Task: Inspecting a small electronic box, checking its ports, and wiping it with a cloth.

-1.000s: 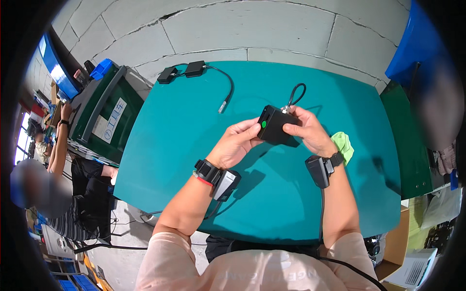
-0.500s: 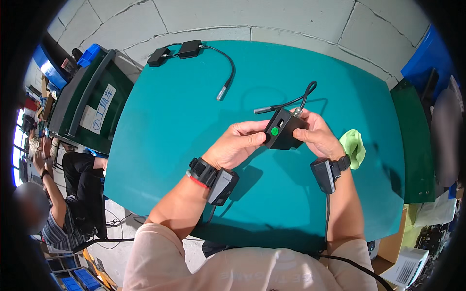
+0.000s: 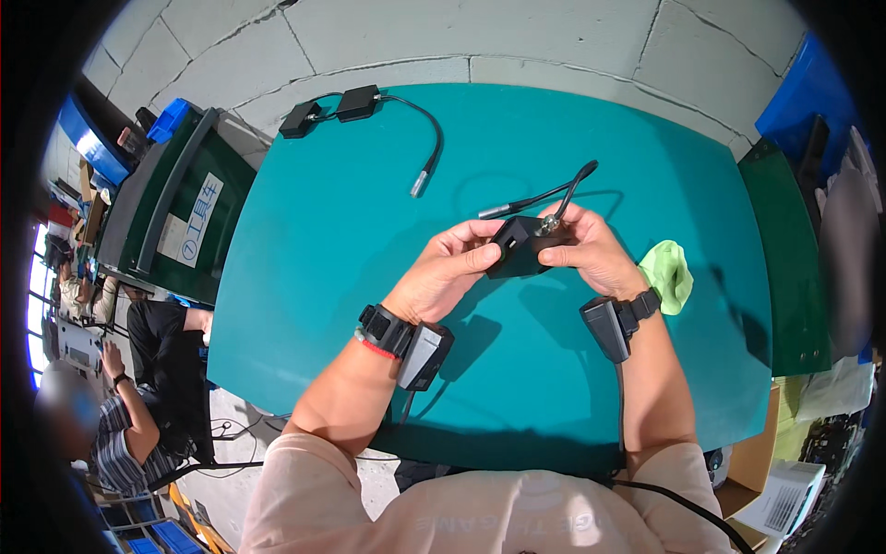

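Between both hands, above the green tabletop, I hold a small black box with a metal connector on it. My left hand pinches its left side, thumb in front near a small port. My right hand grips the opposite side, thumb on the near face. A black cable rises from the connector, loops back and ends in a silver metal plug beyond the box. Each wrist wears a strapped dark device. Next to my right wrist lies a crumpled light-green cloth.
Two more black boxes joined by cable lie at the far left of the table, with a plug-ended cable. A green cart stands left, where another person sits. A block wall rises behind; a cardboard box sits lower right.
The black box has been turned in my hands: the face with the green round sticker no longer shows, and the connector faces more toward me. Both hands shifted slightly left.
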`<state>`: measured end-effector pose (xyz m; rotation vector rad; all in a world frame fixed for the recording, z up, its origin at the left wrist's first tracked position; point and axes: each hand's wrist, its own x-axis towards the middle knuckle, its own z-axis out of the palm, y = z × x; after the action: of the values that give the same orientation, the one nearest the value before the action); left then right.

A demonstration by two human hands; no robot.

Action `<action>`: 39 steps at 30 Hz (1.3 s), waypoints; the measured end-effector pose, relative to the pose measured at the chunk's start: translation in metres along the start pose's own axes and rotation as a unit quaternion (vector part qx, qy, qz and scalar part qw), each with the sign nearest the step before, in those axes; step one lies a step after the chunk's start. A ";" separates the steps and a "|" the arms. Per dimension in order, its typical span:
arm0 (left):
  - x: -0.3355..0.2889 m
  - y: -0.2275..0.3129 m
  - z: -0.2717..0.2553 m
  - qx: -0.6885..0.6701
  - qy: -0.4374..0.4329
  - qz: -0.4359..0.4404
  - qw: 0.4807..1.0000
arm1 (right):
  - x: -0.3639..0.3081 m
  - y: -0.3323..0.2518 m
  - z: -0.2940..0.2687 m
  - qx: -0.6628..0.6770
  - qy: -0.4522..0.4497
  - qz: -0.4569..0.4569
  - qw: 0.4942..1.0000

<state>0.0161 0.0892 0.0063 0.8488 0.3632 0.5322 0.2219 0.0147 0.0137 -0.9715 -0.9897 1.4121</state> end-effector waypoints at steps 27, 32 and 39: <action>-0.005 0.009 -0.002 -0.145 -0.011 -0.001 0.989 | -0.001 -0.032 0.050 -0.121 0.063 -0.102 0.985; -0.006 0.010 0.005 -0.090 0.003 0.003 0.996 | 0.000 -0.028 0.047 -0.214 0.006 -0.048 0.976; -0.007 0.012 0.004 -0.053 0.054 0.045 0.996 | 0.002 -0.029 0.038 -0.066 0.136 -0.008 0.989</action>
<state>0.0088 0.0886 0.0190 0.7382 0.3940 0.6781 0.1946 0.0160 0.0528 -1.2157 -0.8917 1.1751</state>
